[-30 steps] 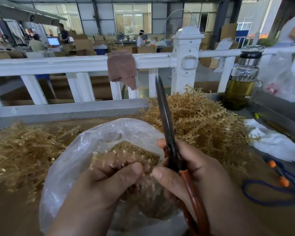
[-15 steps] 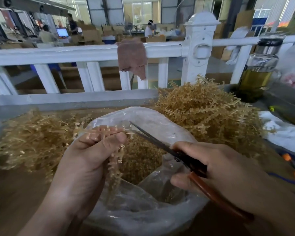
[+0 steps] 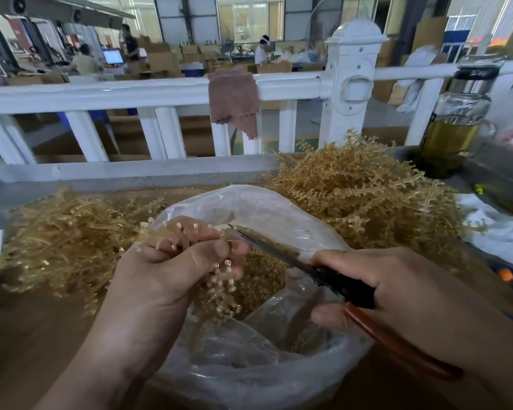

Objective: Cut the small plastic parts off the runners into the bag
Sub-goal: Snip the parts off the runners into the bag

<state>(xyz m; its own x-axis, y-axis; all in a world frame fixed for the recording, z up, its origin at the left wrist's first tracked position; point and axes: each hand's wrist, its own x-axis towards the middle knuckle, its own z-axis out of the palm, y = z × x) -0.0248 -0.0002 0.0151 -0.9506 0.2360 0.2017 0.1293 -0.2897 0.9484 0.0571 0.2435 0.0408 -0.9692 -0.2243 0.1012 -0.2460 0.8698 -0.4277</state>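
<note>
Left hand [image 3: 172,270] grips runners [image 3: 219,288] over the bag [image 3: 249,374]; right hand [image 3: 397,285] grips scissors [image 3: 273,250]. Runner heaps [image 3: 367,196] flank it; a jar [image 3: 453,122] stands right.

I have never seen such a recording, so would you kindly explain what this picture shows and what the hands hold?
There is no machine here: a person works bare-handed, and the single camera sits on their head, looking forward and down. The left hand grips a runner studded with small parts over an open clear bag. The right hand holds scissors, whose tip meets the runner by the left fingers. Inside the bag lie cut parts. On the table, heaps of runners sit on both sides of the bag, and a bottle stands at the far right.
</note>
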